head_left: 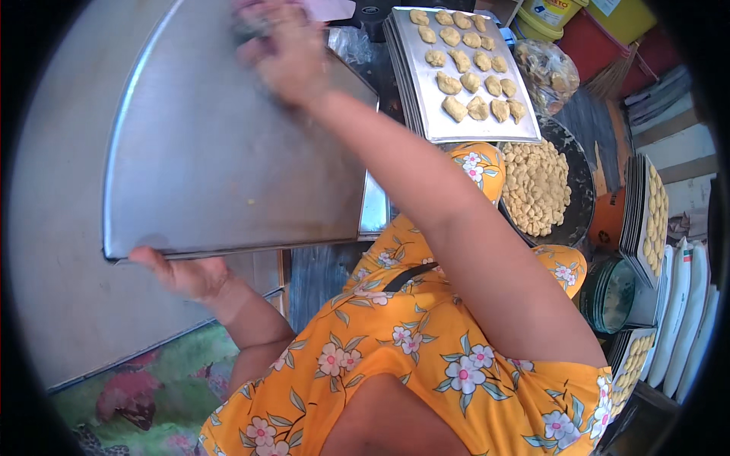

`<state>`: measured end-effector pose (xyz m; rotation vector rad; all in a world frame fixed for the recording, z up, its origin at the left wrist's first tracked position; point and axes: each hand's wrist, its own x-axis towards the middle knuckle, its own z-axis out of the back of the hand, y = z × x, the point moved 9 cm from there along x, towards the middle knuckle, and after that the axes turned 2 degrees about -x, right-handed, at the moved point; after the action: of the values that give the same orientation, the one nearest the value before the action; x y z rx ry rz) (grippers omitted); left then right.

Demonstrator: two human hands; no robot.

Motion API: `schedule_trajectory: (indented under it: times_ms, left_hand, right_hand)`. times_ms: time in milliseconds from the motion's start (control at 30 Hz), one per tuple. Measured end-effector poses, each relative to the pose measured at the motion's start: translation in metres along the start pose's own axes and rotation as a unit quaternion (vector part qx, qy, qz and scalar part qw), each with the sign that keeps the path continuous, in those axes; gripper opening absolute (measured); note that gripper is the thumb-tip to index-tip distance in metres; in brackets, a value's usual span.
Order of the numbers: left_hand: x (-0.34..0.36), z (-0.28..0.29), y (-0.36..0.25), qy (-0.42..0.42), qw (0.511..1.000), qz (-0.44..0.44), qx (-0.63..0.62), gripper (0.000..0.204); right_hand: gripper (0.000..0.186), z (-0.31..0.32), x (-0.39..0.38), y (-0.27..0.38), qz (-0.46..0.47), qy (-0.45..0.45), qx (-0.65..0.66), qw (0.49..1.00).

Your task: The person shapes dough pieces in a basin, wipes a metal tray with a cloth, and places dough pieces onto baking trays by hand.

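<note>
"Where does this view sit?"
"On the wearer's head, the left of two wide fisheyes, looking steeply down."
"Facing what?"
"The lap: orange floral dress at six o'clock, metal tray at ten."
"How near?"
"Close; the tray spans nine to nearly twelve o'clock, its straight edge bowing toward the rim."

We list: large baking tray, smooth grey metal, dull sheen, brighter rim; loaded sheet pan, pale smooth metal; dough lumps, matt, uneven; floral dress, matt printed cloth; knotted bag, clear, glossy, crinkled plastic.
</note>
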<state>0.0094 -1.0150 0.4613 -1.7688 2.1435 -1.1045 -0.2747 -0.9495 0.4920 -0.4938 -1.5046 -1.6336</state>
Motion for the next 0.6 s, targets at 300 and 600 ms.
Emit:
schedule_trajectory:
  times_ms: [300, 600]
  left_hand:
    - [0.022, -0.034, 0.029, -0.005, 0.997, -0.059, 0.056, 0.064]
    - [0.005, -0.030, 0.011, -0.006, 0.995, -0.076, 0.063, 0.068]
  right_hand:
    - [0.073, -0.009, -0.198, 0.012, -0.063, 0.167, 0.101, 0.979]
    - [0.075, -0.011, -0.154, -0.104, -0.259, 0.111, 0.151, 0.947]
